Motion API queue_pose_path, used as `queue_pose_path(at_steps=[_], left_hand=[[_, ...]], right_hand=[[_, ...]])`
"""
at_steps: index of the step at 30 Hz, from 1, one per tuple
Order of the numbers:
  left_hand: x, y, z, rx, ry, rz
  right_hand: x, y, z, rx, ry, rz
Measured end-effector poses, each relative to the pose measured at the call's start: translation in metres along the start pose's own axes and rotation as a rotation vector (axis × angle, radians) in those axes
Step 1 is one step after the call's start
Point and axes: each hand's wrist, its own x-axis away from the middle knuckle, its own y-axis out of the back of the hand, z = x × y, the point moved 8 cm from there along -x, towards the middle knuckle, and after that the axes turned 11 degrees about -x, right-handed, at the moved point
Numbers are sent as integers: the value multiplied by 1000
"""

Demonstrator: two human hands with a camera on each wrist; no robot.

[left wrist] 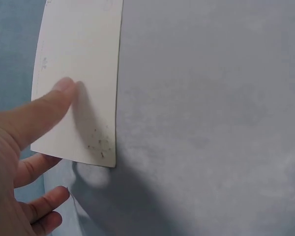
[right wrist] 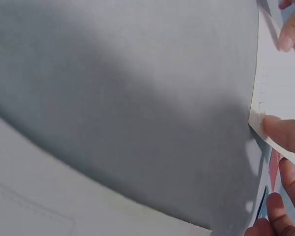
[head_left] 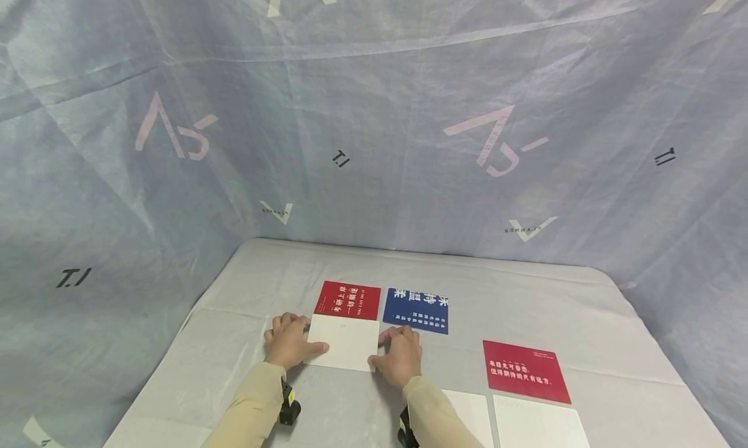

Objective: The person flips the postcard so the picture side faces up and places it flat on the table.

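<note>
A white card [head_left: 343, 344] with faint print is held between both hands, its far edge overlapping the near edge of a red card [head_left: 349, 300] with white lettering. My left hand [head_left: 290, 341] grips its left edge, thumb [left wrist: 51, 110] over the face and index finger passing under. At the right edge my right hand [head_left: 401, 355] pinches the card near its close corner, thumb on top and other fingers below or beyond the edge. In the left wrist view the white card [left wrist: 81, 83] casts a shadow on the cloth. A blue card [head_left: 416, 310] lies just beyond the right hand.
Another red card [head_left: 526, 371] lies to the right on the grey-covered table [head_left: 280, 260]. Two white cards, one partly behind the right sleeve [head_left: 438, 412] and one farther right [head_left: 540, 423], lie near the front. A printed grey curtain [head_left: 386, 123] surrounds the table.
</note>
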Motion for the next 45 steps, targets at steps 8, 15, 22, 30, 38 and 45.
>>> queue_pose_path(at_steps=[8,15,22,30,38,45], left_hand=[[2,1,5,3,5,3],[4,4,5,-4,-6,-4],[7,9,4,-19,-13,-15],[7,10,4,-9,-21,-37],[8,7,8,-10,-13,-35],[10,7,6,-16,-20,-41]], right_hand=[[0,1,1,8,6,5],[0,1,1,22,35,9],[0,3,6,71,90,0],[1,5,7,88,88,0],[4,6,9,94,120,16],[5,8,8,75,110,14]])
